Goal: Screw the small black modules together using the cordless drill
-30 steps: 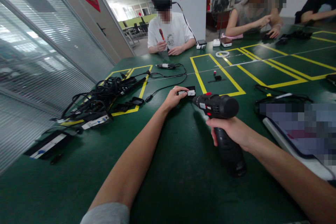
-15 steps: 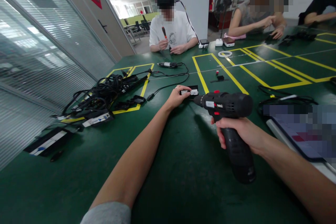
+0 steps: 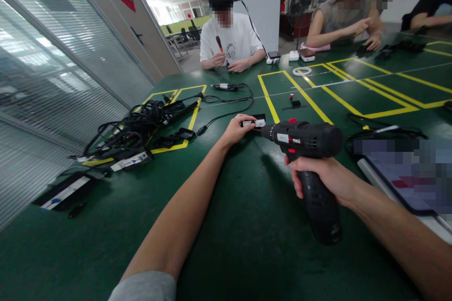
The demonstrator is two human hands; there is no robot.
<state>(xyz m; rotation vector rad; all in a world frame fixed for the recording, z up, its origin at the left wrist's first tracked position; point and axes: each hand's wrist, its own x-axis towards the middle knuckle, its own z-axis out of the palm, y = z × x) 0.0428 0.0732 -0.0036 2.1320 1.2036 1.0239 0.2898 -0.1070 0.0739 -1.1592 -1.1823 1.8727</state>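
Note:
My right hand (image 3: pixel 325 176) is wrapped round the grip of a black cordless drill (image 3: pixel 309 150) with red buttons, its nose pointing left. The tip meets a small black adapter with a white label (image 3: pixel 254 122) lying on the green table (image 3: pixel 226 225). My left hand (image 3: pixel 236 129) is closed on that adapter's left end, pressing it to the table. A thin black cable (image 3: pixel 226 115) runs from the adapter toward the left.
A tangle of black cables and power bricks (image 3: pixel 137 129) lies at the left, more adapters (image 3: pixel 65 190) nearer the glass wall. A blurred tablet (image 3: pixel 406 169) lies at the right. Three people sit at the far side, one holding a screwdriver (image 3: pixel 219 43). Yellow tape boxes (image 3: pixel 293 99) mark the table.
The drill has shifted slightly right, then its tip has closed in on the adapter. My left hand has stayed on the adapter.

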